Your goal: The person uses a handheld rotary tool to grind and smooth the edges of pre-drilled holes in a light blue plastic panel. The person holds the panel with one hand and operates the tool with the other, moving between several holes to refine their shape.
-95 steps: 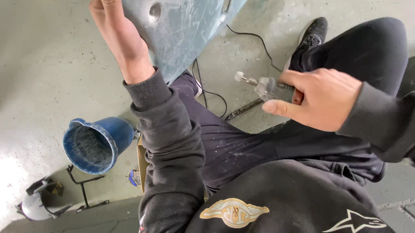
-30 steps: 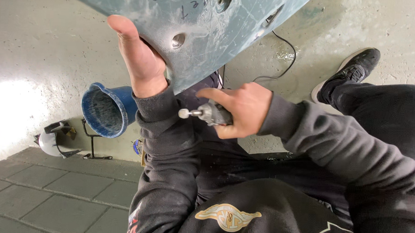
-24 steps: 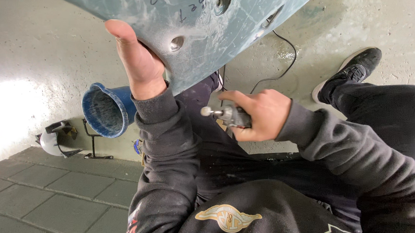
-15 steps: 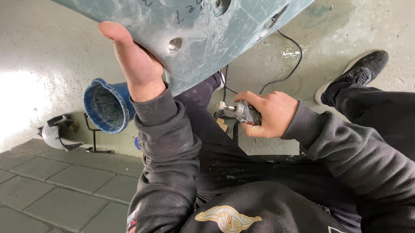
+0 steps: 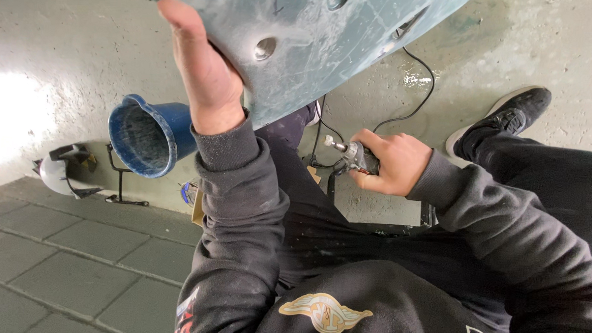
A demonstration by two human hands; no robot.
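My left hand (image 5: 203, 70) grips the lower edge of a large pale teal moulded panel (image 5: 296, 31) with round holes, held up near the top of the view. My right hand (image 5: 394, 161) is shut around a small rotary grinding tool (image 5: 354, 156), its bit pointing left, a little below the panel and apart from it. A black cable (image 5: 414, 102) runs from the tool across the concrete floor. I am seated, with dark trousers and a black sweatshirt filling the lower half of the view.
A blue bucket (image 5: 146, 135) lies on its side at the left. A grey helmet-like object (image 5: 59, 171) and a thin black metal stand (image 5: 116, 177) sit beside it. My black shoe (image 5: 508, 117) rests at the right. Grey paving tiles (image 5: 48, 261) cover the lower left.
My right hand has drawn the grinding tool away from the panel, down and to the right. The left hand keeps its hold on the panel, which has shifted up slightly.
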